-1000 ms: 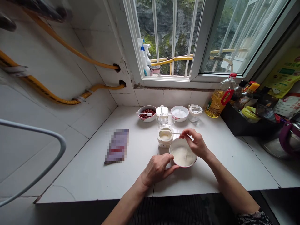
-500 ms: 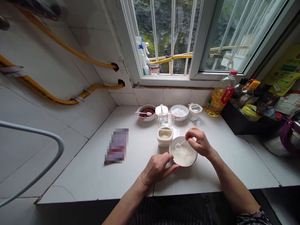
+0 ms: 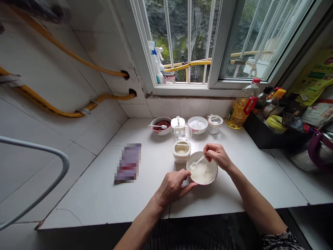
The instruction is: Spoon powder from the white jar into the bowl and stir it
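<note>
A bowl of white powder (image 3: 205, 173) stands on the white tiled counter. My left hand (image 3: 173, 187) grips its left rim between thumb and fingers. Over the bowl's right side, my right hand (image 3: 217, 156) pinches the handle of a small white spoon (image 3: 194, 166), whose head is at the left part of the powder. Touching or close behind the bowl on the left is a white container (image 3: 181, 152) with its clear lid (image 3: 182, 132) raised and pale contents inside.
Along the back stand a bowl of dark red grains (image 3: 161, 124) with a spoon, a lidded jar (image 3: 178, 122), a bowl of white crystals (image 3: 197, 124) and another jar (image 3: 215, 123). An oil bottle (image 3: 238, 111) is at right. A blurred purple packet (image 3: 128, 163) lies left.
My right hand has shifted slightly left, and the spoon's head has moved left and a little down, towards the bowl's left rim. The left hand keeps its grip. The whole view has shifted slightly.
</note>
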The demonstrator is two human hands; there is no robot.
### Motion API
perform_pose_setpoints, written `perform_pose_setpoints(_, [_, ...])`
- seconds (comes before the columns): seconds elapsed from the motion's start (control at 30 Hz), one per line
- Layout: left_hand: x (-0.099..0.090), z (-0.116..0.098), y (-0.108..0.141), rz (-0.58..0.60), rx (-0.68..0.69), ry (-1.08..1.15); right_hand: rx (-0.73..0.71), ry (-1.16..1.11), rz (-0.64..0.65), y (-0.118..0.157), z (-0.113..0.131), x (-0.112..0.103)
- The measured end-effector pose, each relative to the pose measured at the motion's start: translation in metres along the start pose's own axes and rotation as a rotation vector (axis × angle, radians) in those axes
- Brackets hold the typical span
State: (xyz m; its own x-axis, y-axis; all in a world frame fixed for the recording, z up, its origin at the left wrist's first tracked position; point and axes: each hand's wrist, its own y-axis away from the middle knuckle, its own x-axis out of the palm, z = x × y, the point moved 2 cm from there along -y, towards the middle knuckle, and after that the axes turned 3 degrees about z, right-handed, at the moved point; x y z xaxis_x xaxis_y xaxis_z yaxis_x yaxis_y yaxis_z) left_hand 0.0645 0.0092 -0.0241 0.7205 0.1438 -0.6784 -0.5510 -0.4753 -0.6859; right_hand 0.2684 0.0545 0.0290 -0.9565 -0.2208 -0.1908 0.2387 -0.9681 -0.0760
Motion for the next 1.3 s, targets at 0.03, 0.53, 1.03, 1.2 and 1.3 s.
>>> perform_pose_setpoints(0.03, [0.000, 0.000, 0.000, -0.002, 0.000, -0.002, 0.018, -0.051, -0.016, -0.001, -0.001, -0.002])
perform_pose_setpoints(0.53, [-0.001, -0.001, -0.003, 0.014, 0.014, -0.028, 0.114, -0.282, -0.066, -0.008, -0.006, -0.012])
perform_pose_setpoints(1.03, [-0.002, -0.002, -0.004, 0.011, 0.015, -0.035, -0.704, 0.660, -0.107, 0.004, 0.001, 0.014])
perform_pose_setpoints(1.2, [-0.003, -0.002, -0.005, 0.008, 0.017, -0.026, -0.720, 0.622, -0.173, 0.009, 0.007, 0.012])
perform_pose_setpoints(1.3, [-0.002, -0.001, -0.004, 0.004, 0.019, -0.012, -0.541, 0.385, -0.247, 0.012, 0.010, 0.003])
